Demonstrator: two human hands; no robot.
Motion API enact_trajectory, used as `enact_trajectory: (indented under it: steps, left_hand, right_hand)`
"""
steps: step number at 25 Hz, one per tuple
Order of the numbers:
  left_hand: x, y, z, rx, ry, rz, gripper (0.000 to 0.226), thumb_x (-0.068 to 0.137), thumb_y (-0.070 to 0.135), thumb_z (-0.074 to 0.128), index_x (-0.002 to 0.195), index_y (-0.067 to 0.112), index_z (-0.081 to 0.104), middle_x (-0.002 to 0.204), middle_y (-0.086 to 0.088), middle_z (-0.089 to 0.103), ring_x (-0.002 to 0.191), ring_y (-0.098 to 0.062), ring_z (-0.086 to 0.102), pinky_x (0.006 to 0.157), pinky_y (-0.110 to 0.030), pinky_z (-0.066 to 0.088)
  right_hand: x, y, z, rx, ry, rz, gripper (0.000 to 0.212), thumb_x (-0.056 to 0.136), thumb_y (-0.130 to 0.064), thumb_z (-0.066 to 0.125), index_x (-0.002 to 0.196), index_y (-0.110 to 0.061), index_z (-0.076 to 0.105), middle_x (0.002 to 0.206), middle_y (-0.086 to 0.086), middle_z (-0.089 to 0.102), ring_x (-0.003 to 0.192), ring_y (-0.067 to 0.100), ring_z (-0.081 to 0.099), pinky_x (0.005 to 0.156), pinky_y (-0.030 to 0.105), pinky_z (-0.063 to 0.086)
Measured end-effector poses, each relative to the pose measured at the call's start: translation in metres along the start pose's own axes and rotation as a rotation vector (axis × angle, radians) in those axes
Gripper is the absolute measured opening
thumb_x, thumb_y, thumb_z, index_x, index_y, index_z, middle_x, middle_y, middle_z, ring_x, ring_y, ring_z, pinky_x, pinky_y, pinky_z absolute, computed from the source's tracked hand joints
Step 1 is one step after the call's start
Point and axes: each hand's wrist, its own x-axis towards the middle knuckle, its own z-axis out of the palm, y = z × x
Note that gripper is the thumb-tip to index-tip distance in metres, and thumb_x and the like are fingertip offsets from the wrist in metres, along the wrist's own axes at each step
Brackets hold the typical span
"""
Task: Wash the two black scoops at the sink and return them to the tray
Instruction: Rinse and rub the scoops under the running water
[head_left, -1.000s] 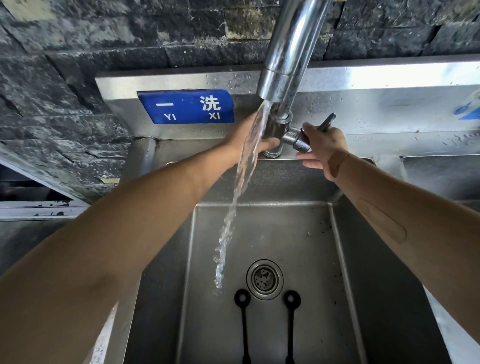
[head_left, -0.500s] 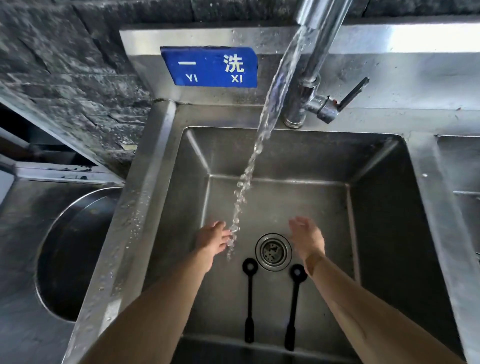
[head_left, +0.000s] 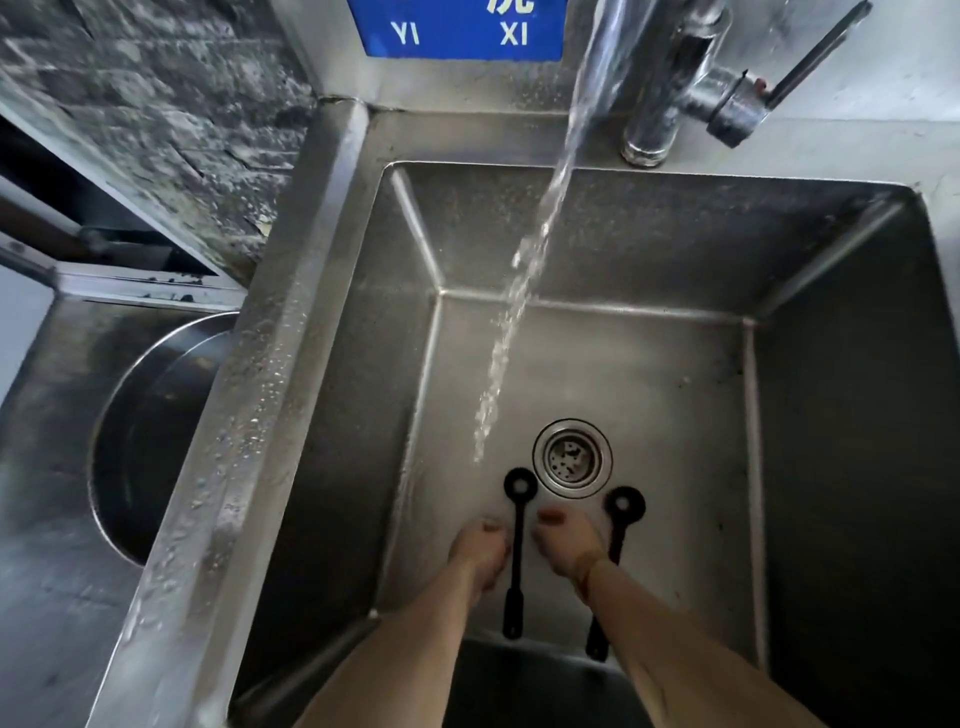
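1. Neither of your hands has a clear hold on anything: your left hand (head_left: 480, 545) reaches down to the sink floor with its fingers bent, just left of the left black long-handled scoop (head_left: 517, 551), and whether it touches the handle cannot be told.
2. Your right hand (head_left: 569, 543) is down between the two scoops, fingers loosely curled; it covers part of the right black long-handled scoop (head_left: 621, 525), and whether it grasps that handle cannot be told either.
3. Both scoops lie flat on the floor of the deep stainless-steel sink basin (head_left: 675, 395), side by side and apart, round heads pointing away from you, handles running back toward the near wall.
4. Their heads sit either side of the round metal drain strainer (head_left: 572, 458), the left one just beside its near-left edge, the right one near its near-right edge.
5. From the chrome tap (head_left: 670, 78) a stream of water (head_left: 524, 270) falls and lands on the basin floor just left of the drain, beyond the left scoop's head.
6. Behind the tap, a blue sign with white lettering (head_left: 457, 28) is fixed to the steel backsplash.
7. Left of the basin, a round dark metal bowl (head_left: 150, 436) sits on the wet steel counter.
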Motion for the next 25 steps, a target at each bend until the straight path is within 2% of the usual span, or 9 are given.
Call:
enact_trajectory:
  steps: [3,7,10,14,18,20,22,24,25]
  left_hand:
    - [-0.002,0.002,0.005,0.138,-0.054,0.064,0.014,0.088,0.009,0.049,0.079,0.017,0.057,0.067,-0.013,0.054,0.053,-0.024,0.048,0.049,-0.027,0.030]
    - [0.002,0.003,0.004,0.384,-0.084,0.197,0.018,0.088,0.017,0.051,0.098,0.009,0.064,0.088,-0.019,0.068,0.081,-0.029,0.063,0.064,-0.029,0.038]
    - [0.001,0.009,-0.001,0.449,-0.100,0.215,0.003,0.083,0.017,0.057,0.085,0.017,0.058,0.074,-0.005,0.061,0.073,-0.021,0.056,0.062,-0.028,0.039]
    - [-0.015,0.026,-0.011,0.392,-0.142,0.173,0.007,0.083,0.017,0.058,0.089,0.019,0.055,0.070,0.000,0.060,0.059,-0.016,0.055,0.052,-0.022,0.042]
    - [-0.046,0.043,-0.021,0.272,-0.241,0.175,0.012,0.088,0.021,0.055,0.084,0.026,0.065,0.061,0.007,0.071,0.056,-0.008,0.066,0.066,-0.027,0.051]
    - [-0.065,0.050,-0.029,0.230,-0.264,0.201,0.018,0.091,0.013,0.055,0.099,0.022,0.069,0.067,0.006,0.072,0.050,0.002,0.067,0.058,-0.022,0.057]
    - [-0.083,0.054,-0.036,0.229,-0.259,0.252,0.022,0.093,0.009,0.057,0.113,0.011,0.066,0.090,0.000,0.073,0.055,0.006,0.066,0.052,-0.011,0.051]
    - [-0.101,0.059,-0.044,0.188,-0.277,0.303,0.022,0.094,0.008,0.057,0.114,0.010,0.066,0.111,-0.002,0.073,0.063,0.006,0.066,0.057,-0.008,0.051]
    - [-0.108,0.061,-0.047,0.119,-0.305,0.304,0.021,0.095,0.006,0.056,0.114,0.005,0.066,0.111,-0.002,0.074,0.062,0.002,0.068,0.056,-0.011,0.053]
  right_hand:
    - [0.009,0.000,0.005,0.062,-0.021,-0.015,0.015,0.085,-0.008,0.059,0.097,-0.018,0.062,0.077,0.004,0.057,0.073,0.021,0.051,0.053,0.021,0.031]
    - [0.011,-0.005,0.008,0.080,-0.006,-0.062,0.013,0.081,-0.007,0.066,0.084,-0.019,0.061,0.076,0.002,0.063,0.066,0.016,0.054,0.053,0.022,0.038]
    - [0.008,-0.007,0.008,0.124,-0.052,-0.066,0.020,0.083,0.000,0.063,0.097,-0.012,0.059,0.081,0.009,0.061,0.066,0.019,0.054,0.061,0.031,0.045]
    - [-0.003,-0.017,-0.005,0.202,-0.061,-0.083,0.039,0.085,0.000,0.063,0.121,-0.012,0.054,0.096,0.015,0.061,0.090,0.028,0.058,0.088,0.049,0.052]
    - [-0.030,-0.045,-0.027,0.273,-0.064,-0.102,0.064,0.087,0.001,0.062,0.142,-0.022,0.038,0.113,0.025,0.065,0.093,0.035,0.063,0.091,0.053,0.053]
    - [-0.046,-0.062,-0.037,0.317,-0.081,-0.107,0.068,0.089,0.005,0.058,0.147,-0.020,0.032,0.118,0.029,0.063,0.086,0.033,0.062,0.085,0.050,0.055]
    - [-0.062,-0.078,-0.044,0.331,-0.106,-0.113,0.067,0.090,0.007,0.053,0.147,-0.021,0.028,0.114,0.022,0.061,0.075,0.026,0.061,0.063,0.039,0.058]
    - [-0.076,-0.090,-0.048,0.337,-0.113,-0.109,0.068,0.091,0.008,0.052,0.146,-0.024,0.028,0.113,0.019,0.060,0.066,0.021,0.059,0.045,0.027,0.051]
    - [-0.080,-0.094,-0.048,0.347,-0.117,-0.099,0.070,0.091,0.008,0.052,0.147,-0.027,0.027,0.113,0.022,0.061,0.060,0.019,0.057,0.040,0.024,0.046]
